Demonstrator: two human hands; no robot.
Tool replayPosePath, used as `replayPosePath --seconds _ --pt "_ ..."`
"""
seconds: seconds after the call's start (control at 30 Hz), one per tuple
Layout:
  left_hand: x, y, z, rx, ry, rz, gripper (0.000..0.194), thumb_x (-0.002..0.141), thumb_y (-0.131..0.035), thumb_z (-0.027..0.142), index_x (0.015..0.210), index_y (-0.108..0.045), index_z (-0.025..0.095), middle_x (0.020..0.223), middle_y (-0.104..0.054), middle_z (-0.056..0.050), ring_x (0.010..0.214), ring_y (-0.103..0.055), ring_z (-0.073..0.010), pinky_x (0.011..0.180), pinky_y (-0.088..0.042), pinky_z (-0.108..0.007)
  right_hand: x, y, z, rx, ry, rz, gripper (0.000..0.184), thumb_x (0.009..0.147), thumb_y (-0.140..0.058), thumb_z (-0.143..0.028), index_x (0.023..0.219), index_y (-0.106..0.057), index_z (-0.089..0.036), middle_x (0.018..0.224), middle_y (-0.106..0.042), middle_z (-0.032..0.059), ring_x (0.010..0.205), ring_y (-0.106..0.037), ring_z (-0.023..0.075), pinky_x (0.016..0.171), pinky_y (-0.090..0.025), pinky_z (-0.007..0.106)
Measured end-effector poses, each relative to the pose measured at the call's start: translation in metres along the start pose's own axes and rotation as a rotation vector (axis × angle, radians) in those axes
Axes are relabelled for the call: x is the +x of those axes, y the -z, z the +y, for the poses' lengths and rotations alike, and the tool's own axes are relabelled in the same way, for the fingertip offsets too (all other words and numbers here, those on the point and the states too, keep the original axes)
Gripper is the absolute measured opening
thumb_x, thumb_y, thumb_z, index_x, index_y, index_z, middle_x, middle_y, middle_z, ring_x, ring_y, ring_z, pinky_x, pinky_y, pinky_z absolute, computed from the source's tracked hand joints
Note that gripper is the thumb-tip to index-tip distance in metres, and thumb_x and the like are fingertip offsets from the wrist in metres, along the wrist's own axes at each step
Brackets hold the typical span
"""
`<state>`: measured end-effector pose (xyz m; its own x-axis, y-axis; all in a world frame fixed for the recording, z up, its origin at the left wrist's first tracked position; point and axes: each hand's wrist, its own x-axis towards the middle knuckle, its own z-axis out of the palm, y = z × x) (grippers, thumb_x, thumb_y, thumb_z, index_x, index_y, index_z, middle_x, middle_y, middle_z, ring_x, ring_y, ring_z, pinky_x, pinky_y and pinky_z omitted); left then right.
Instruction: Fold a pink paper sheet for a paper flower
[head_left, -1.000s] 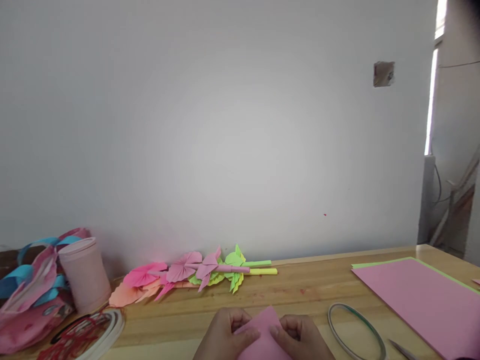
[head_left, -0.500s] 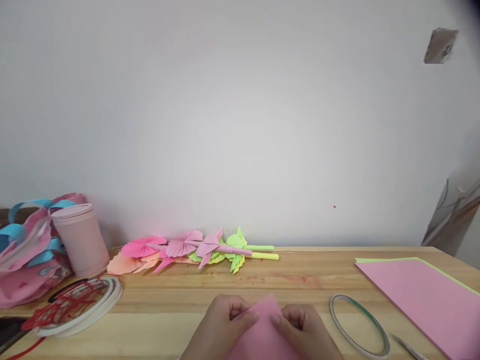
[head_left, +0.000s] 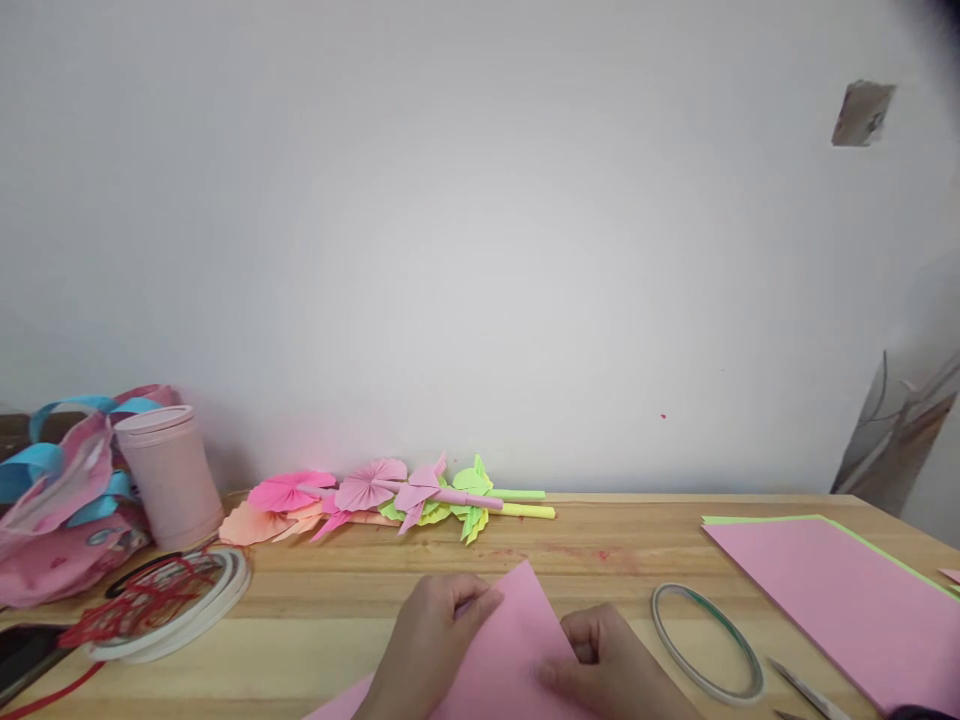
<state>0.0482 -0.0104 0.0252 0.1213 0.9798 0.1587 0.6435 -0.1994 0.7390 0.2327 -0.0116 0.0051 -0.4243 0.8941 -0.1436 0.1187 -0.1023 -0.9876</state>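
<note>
Pink paper now opened out wider than a moment ago, its tip higher and a corner reaching lower left. Left hand and right hand drawn further apart than before, right hand lower.

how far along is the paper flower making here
Done: several folded paper flowers on rolled stems lie by the wall. In hand: the left hand and right hand press a pink paper sheet on the wooden table, corner up, apparently an early fold. Left: a stack of pink sheets lies unfolded, with a tape ring beside it.
</note>
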Motion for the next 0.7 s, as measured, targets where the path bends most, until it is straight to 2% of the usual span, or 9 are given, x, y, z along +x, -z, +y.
replayPosePath --seconds 0.1,0.23,0.33,0.43,0.5,0.63,0.7 --pt "0.002 0.011 -0.008 0.060 0.050 0.107 0.037 0.076 -0.035 0.046 0.050 -0.031 0.020 0.051 -0.033 0.005 0.054 -0.038 -0.0131 0.050 -0.022 -0.024 -0.006 0.005 0.003 -0.105 -0.066 -0.018 0.023 0.051 -0.067 -0.028 0.046 -0.051 -0.014 0.043 -0.041 -0.0070 0.039 -0.031 0.0037 0.037 -0.017 0.017" --pt "0.004 0.021 -0.016 0.081 0.097 0.161 0.037 0.074 -0.037 0.047 0.049 -0.029 0.020 0.050 -0.035 0.005 0.053 -0.038 -0.0137 0.050 -0.022 -0.024 -0.003 0.008 0.017 -0.192 -0.101 0.099 0.020 0.051 -0.066 -0.029 0.050 -0.051 -0.016 0.046 -0.050 -0.0058 0.041 -0.042 0.0064 0.036 -0.022 0.016" --pt "0.008 0.020 -0.023 0.038 0.109 0.169 0.038 0.073 -0.038 0.047 0.048 -0.027 0.020 0.049 -0.030 0.005 0.051 -0.034 -0.0131 0.049 -0.019 -0.025 0.003 0.010 0.021 -0.179 -0.040 0.186 0.022 0.052 -0.065 -0.032 0.049 -0.049 -0.017 0.041 -0.050 -0.0052 0.036 -0.042 0.0068 0.034 -0.022 0.017" --pt "0.010 0.014 -0.029 -0.093 0.133 0.137 0.038 0.071 -0.040 0.047 0.046 -0.029 0.020 0.048 -0.025 0.006 0.048 -0.027 -0.0111 0.047 -0.018 -0.025 0.010 0.016 0.019 -0.167 0.026 0.248 0.030 0.060 -0.057 -0.042 0.050 -0.049 -0.016 0.037 -0.047 -0.0046 0.031 -0.035 0.0049 0.033 -0.020 0.018" --pt "0.010 0.009 -0.031 -0.217 0.158 0.098 0.037 0.070 -0.040 0.047 0.047 -0.036 0.019 0.047 -0.029 0.006 0.047 -0.028 -0.0105 0.046 -0.019 -0.024 0.013 0.021 0.019 -0.150 0.050 0.271 0.033 0.064 -0.052 -0.047 0.051 -0.049 -0.016 0.038 -0.045 -0.0053 0.032 -0.033 0.0046 0.034 -0.022 0.018" --pt "0.005 0.002 -0.025 -0.414 0.169 0.094 0.036 0.069 -0.045 0.046 0.052 -0.047 0.014 0.048 -0.036 0.004 0.046 -0.029 -0.0095 0.045 -0.021 -0.024 0.016 0.029 0.022 -0.145 0.096 0.330 0.033 0.063 -0.054 -0.048 0.055 -0.052 -0.015 0.039 -0.041 -0.0061 0.036 -0.033 0.0061 0.036 -0.021 0.019" --pt "0.003 0.001 -0.021 -0.471 0.146 0.118 0.035 0.068 -0.048 0.045 0.053 -0.050 0.013 0.049 -0.037 0.004 0.048 -0.030 -0.0095 0.046 -0.022 -0.023 0.015 0.030 0.021 -0.090 0.136 0.375 0.034 0.060 -0.058 -0.048 0.056 -0.054 -0.015 0.042 -0.045 -0.0049 0.039 -0.038 0.0074 0.038 -0.024 0.020"
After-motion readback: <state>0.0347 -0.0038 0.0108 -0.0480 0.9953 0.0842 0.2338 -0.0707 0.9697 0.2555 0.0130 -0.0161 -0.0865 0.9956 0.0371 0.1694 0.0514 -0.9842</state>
